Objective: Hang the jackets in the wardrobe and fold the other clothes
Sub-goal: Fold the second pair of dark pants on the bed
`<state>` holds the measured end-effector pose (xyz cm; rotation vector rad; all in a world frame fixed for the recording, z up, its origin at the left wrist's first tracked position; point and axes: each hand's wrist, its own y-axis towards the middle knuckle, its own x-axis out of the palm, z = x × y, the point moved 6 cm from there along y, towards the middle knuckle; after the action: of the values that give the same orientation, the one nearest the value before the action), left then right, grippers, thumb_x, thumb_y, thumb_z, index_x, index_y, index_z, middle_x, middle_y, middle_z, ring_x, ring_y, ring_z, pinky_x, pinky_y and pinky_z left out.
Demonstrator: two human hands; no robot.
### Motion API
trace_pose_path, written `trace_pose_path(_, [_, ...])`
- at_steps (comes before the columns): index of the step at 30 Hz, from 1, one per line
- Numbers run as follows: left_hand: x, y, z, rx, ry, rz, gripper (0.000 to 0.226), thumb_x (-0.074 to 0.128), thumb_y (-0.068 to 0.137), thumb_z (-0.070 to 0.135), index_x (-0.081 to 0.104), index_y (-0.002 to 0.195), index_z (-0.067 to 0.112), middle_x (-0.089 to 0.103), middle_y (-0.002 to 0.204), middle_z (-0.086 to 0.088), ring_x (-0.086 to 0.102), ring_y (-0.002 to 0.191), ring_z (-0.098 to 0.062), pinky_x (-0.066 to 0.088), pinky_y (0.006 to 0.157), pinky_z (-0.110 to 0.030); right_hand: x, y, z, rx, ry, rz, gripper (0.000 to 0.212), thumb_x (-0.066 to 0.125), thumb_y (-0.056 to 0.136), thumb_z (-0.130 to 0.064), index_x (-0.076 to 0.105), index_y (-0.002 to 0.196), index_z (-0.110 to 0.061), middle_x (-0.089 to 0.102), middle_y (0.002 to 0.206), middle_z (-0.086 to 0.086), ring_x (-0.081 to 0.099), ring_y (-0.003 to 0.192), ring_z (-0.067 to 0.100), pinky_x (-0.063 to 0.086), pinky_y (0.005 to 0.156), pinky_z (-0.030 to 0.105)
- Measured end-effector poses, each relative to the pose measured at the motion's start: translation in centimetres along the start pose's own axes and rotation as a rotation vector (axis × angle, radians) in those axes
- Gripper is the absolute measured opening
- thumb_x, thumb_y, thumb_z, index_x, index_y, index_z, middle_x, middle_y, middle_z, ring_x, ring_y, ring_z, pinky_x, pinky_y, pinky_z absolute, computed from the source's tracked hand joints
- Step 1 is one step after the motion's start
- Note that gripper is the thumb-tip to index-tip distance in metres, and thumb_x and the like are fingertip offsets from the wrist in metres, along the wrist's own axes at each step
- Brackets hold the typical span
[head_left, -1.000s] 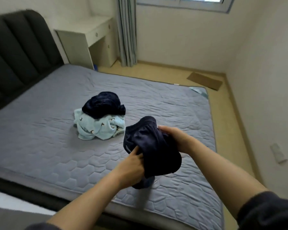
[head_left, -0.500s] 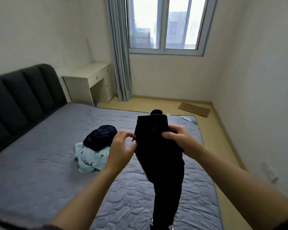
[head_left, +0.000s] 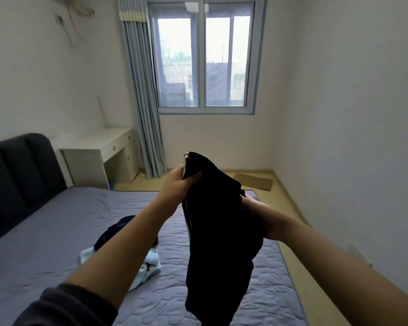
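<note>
Above the bed (head_left: 57, 231), folding barely begun.
Left hand (head_left: 177, 184) fingers pinch the dark garment (head_left: 217, 231) up top, right hand (head_left: 267, 216) grips its side; crumpled pile (head_left: 152, 268) lies unfolded.

The right hand (head_left: 266, 217) has its fingers hidden behind the dark garment (head_left: 222, 220), whose kind cannot be told and whose lower end meets the bottom edge. The left forearm (head_left: 132, 238) covers the middle of the pile on the bed (head_left: 57, 231), leaving only parts of a dark blue piece (head_left: 113, 231) and a light blue piece (head_left: 151, 267). The headboard (head_left: 14, 180) is cut by the left edge.
</note>
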<state>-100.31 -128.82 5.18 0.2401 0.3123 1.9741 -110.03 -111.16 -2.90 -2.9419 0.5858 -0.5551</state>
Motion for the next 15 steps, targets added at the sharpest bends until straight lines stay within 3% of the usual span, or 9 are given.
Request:
trace_pose_path(2, [-0.2, 0.3, 1.3, 0.043, 0.081, -0.011, 0.011, 0.06, 0.089, 0.008, 0.062, 0.082, 0.016, 0.069, 0.067, 0.009, 0.066, 0.065, -0.005, 0.051, 0.06, -0.018, -0.1, 0.0, -0.6, -0.06, -0.032, 0.101, 0.067, 0.082, 0.07, -0.033, 0.052, 0.126, -0.009, 0.069, 0.1, 0.01, 0.068, 0.09, 0.022, 0.055, 0.071, 0.029])
trace_pose_path(3, [-0.7, 0.4, 1.8, 0.076, 0.118, -0.001, 0.014, 0.06, 0.089, 0.005, 0.062, 0.081, 0.018, 0.069, 0.066, 0.01, 0.065, 0.064, -0.002, 0.051, 0.059, -0.016, -0.5, -0.1, -1.1, -0.104, -0.043, 0.187, 0.071, 0.085, 0.064, -0.027, 0.054, 0.123, -0.004, 0.07, 0.098, 0.011, 0.068, 0.089, 0.023, 0.055, 0.072, 0.029])
trace_pose_path(8, [-5.8, 0.7, 4.4, 0.211, 0.464, 0.022, 0.035, 0.06, 0.084, -0.002, 0.055, 0.103, 0.027, 0.063, 0.078, 0.0, 0.058, 0.067, -0.009, 0.048, 0.062, -0.024, -1.8, -1.9, -4.7, -0.38, -0.263, 0.389, 0.04, 0.068, 0.079, -0.008, 0.06, 0.116, 0.004, 0.07, 0.093, 0.009, 0.067, 0.082, 0.017, 0.054, 0.072, 0.024])
trace_pose_path(12, [-8.2, 0.5, 6.1, 0.313, 0.877, -0.099, 0.041, 0.064, 0.085, 0.005, 0.049, 0.108, 0.035, 0.063, 0.081, -0.004, 0.058, 0.065, -0.013, 0.049, 0.063, -0.023, -0.9, -3.4, -8.3, -0.485, -0.756, 0.511, 0.025, 0.071, 0.082, -0.007, 0.063, 0.105, -0.013, 0.064, 0.086, 0.01, 0.061, 0.077, 0.015, 0.049, 0.074, 0.027])
trace_pose_path(15, [-9.0, -0.2, 7.3, 0.437, 1.095, -0.206, 0.031, 0.068, 0.084, 0.008, 0.052, 0.105, 0.023, 0.061, 0.072, 0.005, 0.056, 0.057, -0.003, 0.045, 0.056, -0.013, 2.2, -3.8, -10.6, -0.546, -0.996, 0.334, 0.038, 0.068, 0.085, -0.005, 0.054, 0.113, -0.026, 0.065, 0.089, 0.013, 0.061, 0.074, 0.014, 0.052, 0.073, 0.025])
